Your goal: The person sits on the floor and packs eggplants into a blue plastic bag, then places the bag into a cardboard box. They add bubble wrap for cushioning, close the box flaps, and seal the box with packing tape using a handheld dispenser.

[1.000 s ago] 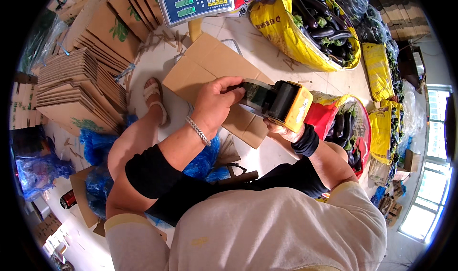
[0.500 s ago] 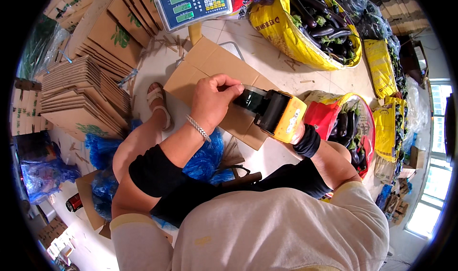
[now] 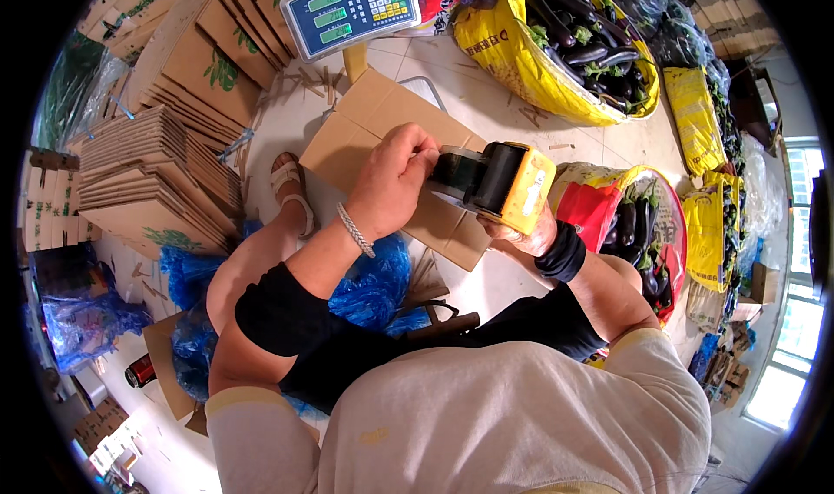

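Over the middle of the carton, my left hand (image 3: 395, 181) pinches the end of a dark, glossy strip of packing tape (image 3: 456, 174) between thumb and fingers. The strip runs to a yellow-orange tape dispenser (image 3: 532, 190) with a black roller. My right hand (image 3: 528, 232) is wrapped round the dispenser from below; its fingers are partly hidden. Beneath both hands lies a closed brown cardboard carton (image 3: 347, 129), resting on the platform of a scale. The scale's blue and white display (image 3: 352, 12) stands beyond the carton.
A stack of flattened cartons (image 3: 139, 172) stands at left. Yellow-rimmed sacks of eggplants (image 3: 591, 55) sit at far right, with a red and white sack of eggplants (image 3: 638, 233) nearer. Blue plastic film (image 3: 373, 277) lies bunched by my legs. A dark red can (image 3: 139, 371) is at lower left.
The dispenser has tilted and shifted slightly up and left in my right hand. My left hand has moved a little up, still holding the tape. The carton stays in place.
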Demonstrator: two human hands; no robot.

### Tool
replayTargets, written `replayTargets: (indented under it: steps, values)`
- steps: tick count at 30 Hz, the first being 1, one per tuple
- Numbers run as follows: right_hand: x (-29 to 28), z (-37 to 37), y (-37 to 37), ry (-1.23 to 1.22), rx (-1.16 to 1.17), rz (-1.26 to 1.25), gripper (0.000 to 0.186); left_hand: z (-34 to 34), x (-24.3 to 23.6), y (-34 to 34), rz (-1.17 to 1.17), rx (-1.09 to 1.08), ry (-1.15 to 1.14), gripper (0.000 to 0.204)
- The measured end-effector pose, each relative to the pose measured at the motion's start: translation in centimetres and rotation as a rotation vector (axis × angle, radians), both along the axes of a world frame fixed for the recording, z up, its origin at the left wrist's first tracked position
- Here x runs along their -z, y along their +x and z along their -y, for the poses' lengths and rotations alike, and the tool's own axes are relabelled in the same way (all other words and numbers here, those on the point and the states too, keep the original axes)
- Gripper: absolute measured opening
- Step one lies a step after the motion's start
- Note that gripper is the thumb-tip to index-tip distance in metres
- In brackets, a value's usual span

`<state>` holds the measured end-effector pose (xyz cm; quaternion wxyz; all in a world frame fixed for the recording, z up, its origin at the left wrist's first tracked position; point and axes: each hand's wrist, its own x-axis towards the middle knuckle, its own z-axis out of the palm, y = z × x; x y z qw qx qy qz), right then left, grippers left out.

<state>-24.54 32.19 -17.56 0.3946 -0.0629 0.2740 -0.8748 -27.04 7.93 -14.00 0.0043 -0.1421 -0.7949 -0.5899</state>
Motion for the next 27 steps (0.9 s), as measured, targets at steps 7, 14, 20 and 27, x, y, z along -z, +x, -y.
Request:
replayTargets:
  steps: [7,14,20,27]
  values:
    - [-2.8,1.7,0.3,0.920,0.132,-0.753,0.071,0.9,-1.3,-0.2,0.166,0.066,0.111,0.007]
    - [-0.2,-0.1,-0.2,1.068,0.105,-0.670,0.075,0.8,-3.3,1.0,0.039,0.022,0.046,0.009]
    - [0.3,0.0,-0.5,1.047,0.129,-0.682,0.075,1.7,-2.3,0.4,0.192,0.164,0.348,0.008]
    - [-1.5,0.8,-1.0,0.861,0.029,-0.436,0.071,1.8,-3.1,0.2,0.456,0.131,0.516,0.002]
